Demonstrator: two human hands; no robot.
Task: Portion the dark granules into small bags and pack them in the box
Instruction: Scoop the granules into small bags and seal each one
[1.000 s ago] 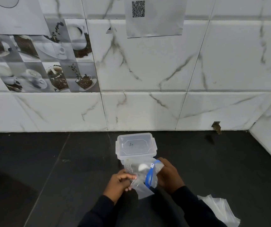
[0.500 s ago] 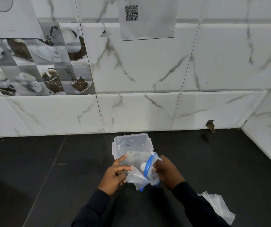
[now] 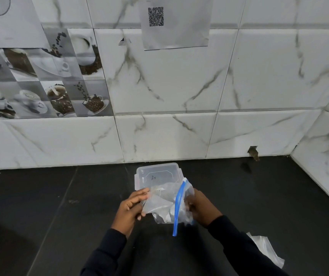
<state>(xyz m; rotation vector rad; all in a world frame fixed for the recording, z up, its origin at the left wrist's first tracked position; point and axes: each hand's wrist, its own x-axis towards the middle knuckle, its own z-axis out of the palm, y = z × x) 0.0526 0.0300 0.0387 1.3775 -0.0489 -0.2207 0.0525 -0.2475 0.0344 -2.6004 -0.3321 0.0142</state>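
Both my hands hold a clear plastic zip bag (image 3: 164, 204) with a blue seal strip above the dark counter. My left hand (image 3: 130, 209) pinches the bag's left edge with curled fingers. My right hand (image 3: 200, 208) grips its right side, beside the blue strip. Just behind the bag stands a clear plastic box (image 3: 155, 173) with its lid on. No dark granules show in the bag or anywhere in view.
More clear plastic bags (image 3: 267, 251) lie on the counter at the lower right, by my right sleeve. The black counter (image 3: 40, 206) meets a white marble-tiled wall (image 3: 179, 126) behind the box and a side wall on the right.
The blue strip hangs longer and lower on the bag's right side, and the bag is more spread out. My hands have moved slightly further apart, still gripping the bag.
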